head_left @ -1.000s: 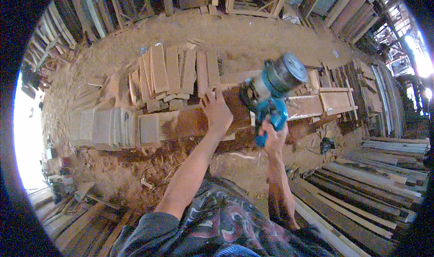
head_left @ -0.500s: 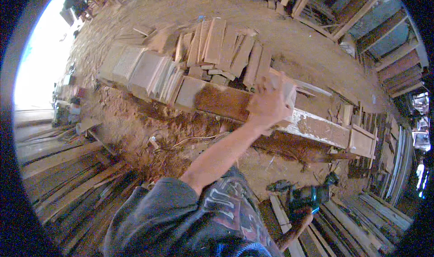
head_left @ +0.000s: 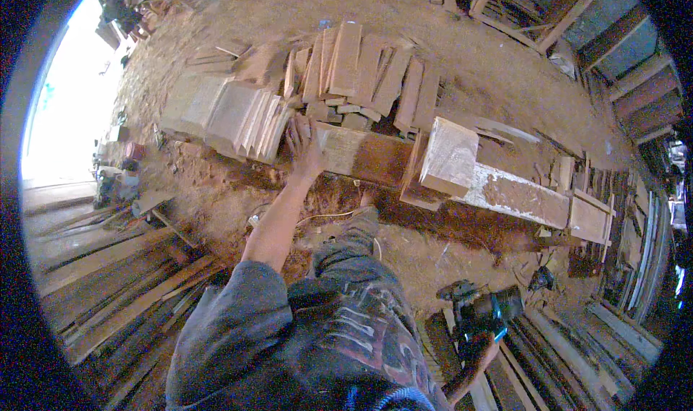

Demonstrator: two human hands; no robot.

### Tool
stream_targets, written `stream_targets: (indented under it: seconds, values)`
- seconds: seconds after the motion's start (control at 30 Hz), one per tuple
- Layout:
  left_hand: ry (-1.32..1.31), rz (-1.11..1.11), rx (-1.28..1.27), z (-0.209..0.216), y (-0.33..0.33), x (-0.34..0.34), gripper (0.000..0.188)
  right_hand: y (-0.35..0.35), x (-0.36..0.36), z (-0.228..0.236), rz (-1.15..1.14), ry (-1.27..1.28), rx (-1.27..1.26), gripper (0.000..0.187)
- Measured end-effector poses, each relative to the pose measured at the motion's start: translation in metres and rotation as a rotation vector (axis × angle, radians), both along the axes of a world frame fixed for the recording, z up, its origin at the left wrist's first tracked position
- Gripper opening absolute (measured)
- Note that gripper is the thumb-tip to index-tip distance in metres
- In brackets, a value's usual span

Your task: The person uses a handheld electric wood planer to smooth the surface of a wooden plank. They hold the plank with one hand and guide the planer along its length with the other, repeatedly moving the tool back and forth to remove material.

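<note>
Bordering left hand (head_left: 304, 154): boards (head_left: 249, 126), open beam (head_left: 372, 154)

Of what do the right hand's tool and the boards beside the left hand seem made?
Tool: probably plastic housing, judging by its smooth blue sheen; its dark parts could be metal or plastic. Boards: apparently bare wood, from their pale, matt faces.

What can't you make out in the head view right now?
- Right hand's grip on the power tool: head view, lost in shadow and partly behind the tool.
- Whether the left hand touches the row of boards: head view, the hand covers the spot.
- Far ends of the lower-right planks: head view, cut off by the dark rim.
- Beyond the bright opening: head view, glare.
</note>
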State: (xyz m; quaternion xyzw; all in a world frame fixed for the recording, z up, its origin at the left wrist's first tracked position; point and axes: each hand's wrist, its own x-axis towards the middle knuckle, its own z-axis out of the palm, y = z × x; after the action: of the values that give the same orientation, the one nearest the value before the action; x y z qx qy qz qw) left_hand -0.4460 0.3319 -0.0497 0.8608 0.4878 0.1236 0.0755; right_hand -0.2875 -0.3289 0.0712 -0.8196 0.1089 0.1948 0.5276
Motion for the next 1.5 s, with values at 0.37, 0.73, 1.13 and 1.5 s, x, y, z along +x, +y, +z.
stream_targets:
  seconds: [0.37, 0.73, 1.13, 1.5]
  values:
    - [-0.583, -0.29, -0.708, 0.053, -0.093, 0.228, 0.094, 0.176, 0.013, 0.134, 0.088, -0.05, 0.331, 0.036]
    - [-0.419, -0.237, -0.458, 0.044, -0.135, 0.246, 0.076, 0.233, 0.031, 0.115, 0.379, -0.177, 0.431, 0.042]
    - [-0.567, -0.214, -0.589, 0.05, -0.134, 0.24, 0.064, 0.204, 0.017, 0.049, 0.539, 0.068, 0.1, 0.035]
    - [-0.597, -0.303, -0.372, 0.051, -0.133, 0.236, 0.059, 0.219, 0.031, 0.065, 0.58, 0.188, 0.181, 0.043]
